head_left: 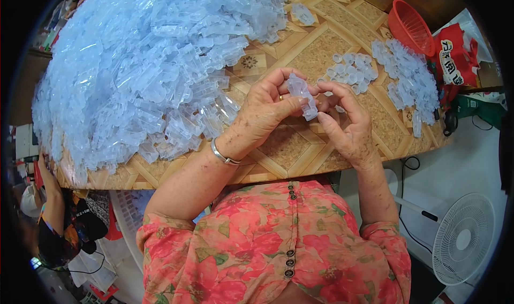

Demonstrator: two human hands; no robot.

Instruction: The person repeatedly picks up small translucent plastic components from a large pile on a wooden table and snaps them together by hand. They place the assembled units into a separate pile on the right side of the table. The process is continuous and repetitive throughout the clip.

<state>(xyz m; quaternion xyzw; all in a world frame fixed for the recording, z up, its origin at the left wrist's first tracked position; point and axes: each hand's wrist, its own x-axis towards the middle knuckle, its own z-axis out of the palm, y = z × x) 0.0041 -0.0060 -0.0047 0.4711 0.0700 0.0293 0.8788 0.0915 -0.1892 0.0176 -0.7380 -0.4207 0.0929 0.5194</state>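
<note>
Clear plastic pieces cover much of the table, with a large heap [144, 63] at my left. My left hand [267, 100] is closed around a translucent, frosted plastic piece [301, 96], pinched between thumb and fingers above the table's near edge. Close on its right side is my right hand [348, 119], thumb and index finger curved and apart, the fingertips at or very near the piece. I cannot tell whether they touch it. Beyond my right hand lies a cluster of small round clear caps [352, 71]. Farther right is a smaller pile of clear pieces [412, 82].
A red plastic basket [411, 27] and a red printed bag [456, 55] stand at the far right. Black scissors handles [450, 123] rest by the right edge. Below that side is a white fan [463, 240]. Another person's arm [52, 197] shows at the left.
</note>
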